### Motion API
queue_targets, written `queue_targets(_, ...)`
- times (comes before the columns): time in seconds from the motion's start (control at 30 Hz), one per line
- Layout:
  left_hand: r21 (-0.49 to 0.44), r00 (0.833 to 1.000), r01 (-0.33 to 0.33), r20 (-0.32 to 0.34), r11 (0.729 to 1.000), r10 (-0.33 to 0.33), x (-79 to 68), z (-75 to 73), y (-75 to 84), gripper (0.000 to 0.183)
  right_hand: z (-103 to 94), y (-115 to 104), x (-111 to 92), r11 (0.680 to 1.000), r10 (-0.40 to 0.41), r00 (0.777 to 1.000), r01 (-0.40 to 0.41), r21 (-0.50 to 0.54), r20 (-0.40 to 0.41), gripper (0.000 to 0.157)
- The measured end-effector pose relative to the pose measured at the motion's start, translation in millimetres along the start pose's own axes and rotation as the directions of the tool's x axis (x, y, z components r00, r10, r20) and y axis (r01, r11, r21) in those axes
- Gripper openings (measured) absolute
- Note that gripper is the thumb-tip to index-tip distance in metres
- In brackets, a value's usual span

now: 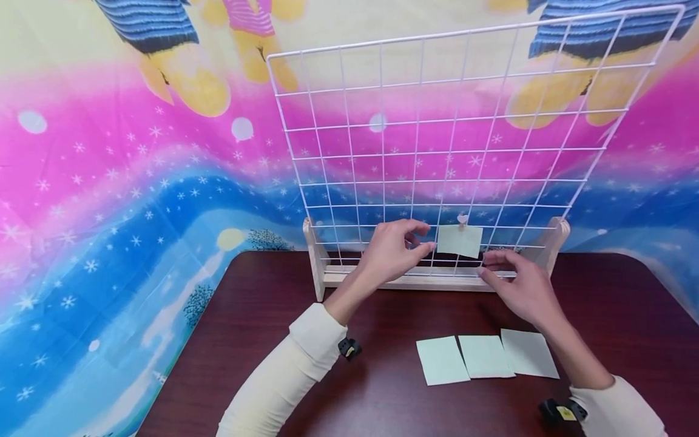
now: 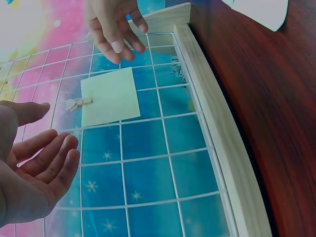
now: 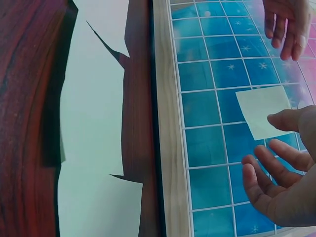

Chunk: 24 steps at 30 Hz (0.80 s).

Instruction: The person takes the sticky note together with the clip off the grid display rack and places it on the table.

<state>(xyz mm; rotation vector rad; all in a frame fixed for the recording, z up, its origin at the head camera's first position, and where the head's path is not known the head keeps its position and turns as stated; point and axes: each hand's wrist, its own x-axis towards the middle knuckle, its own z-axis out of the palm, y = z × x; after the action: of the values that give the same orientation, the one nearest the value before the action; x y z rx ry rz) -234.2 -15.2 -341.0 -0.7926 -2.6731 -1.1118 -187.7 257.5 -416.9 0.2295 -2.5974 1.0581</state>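
A pale green paper note [image 1: 460, 241] hangs on a white wire grid [image 1: 415, 150] from a small heart-topped clothespin [image 1: 462, 219]. To the note's left is my left hand [image 1: 394, 250], its fingers loosely bent and its thumb apart from them. My right hand [image 1: 523, 288] is just below and right of the note, fingers loosely bent as well. Neither hand holds anything. The left wrist view shows the clothespin [image 2: 78, 103] on the note's edge, with a gap between the note and the left hand [image 2: 37, 173]. In the right wrist view, the right thumb overlaps the note [image 3: 264, 111].
Three more pale green notes [image 1: 486, 357] lie in a row on the dark reddish table [image 1: 382, 388], in front of the grid. A light wooden stand [image 1: 317, 261] holds the grid upright at the table's back. Behind hangs a colourful printed cloth [image 1: 136, 164].
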Motion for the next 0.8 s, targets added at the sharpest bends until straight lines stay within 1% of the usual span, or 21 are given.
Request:
queue_targets(0.27,0.01,0.999,-0.043,0.021,0.999,0.043,15.3,5.4,14.0,0.039,2.1,-2,5,1.0,0.008,1.0,-0.008,0.028,-0.013,0.043)
queue_targets(0.43,0.042,0.999,-0.051,0.018,0.998,0.051,23.0,11.1,21.6,0.04,4.5,-4,9,1.0,0.008,1.0,-0.007,0.026,-0.024,0.045)
queue_targets(0.53,0.064,0.997,-0.074,0.023,0.995,0.072,28.7,14.9,25.8,0.041,5.2,-6,12,1.0,0.019,1.0,-0.019,0.013,-0.025,0.047)
queue_targets(0.67,0.118,0.995,-0.103,0.014,0.988,0.102,36.0,19.9,30.8,0.041,7.2,-6,15,1.0,0.024,0.999,-0.024,0.014,-0.037,0.046)
queue_targets(0.8,0.191,0.993,-0.113,-0.004,0.975,0.116,42.3,25.9,33.4,0.041,10.1,-5,17,0.999,0.021,0.998,-0.019,0.032,-0.062,0.042)
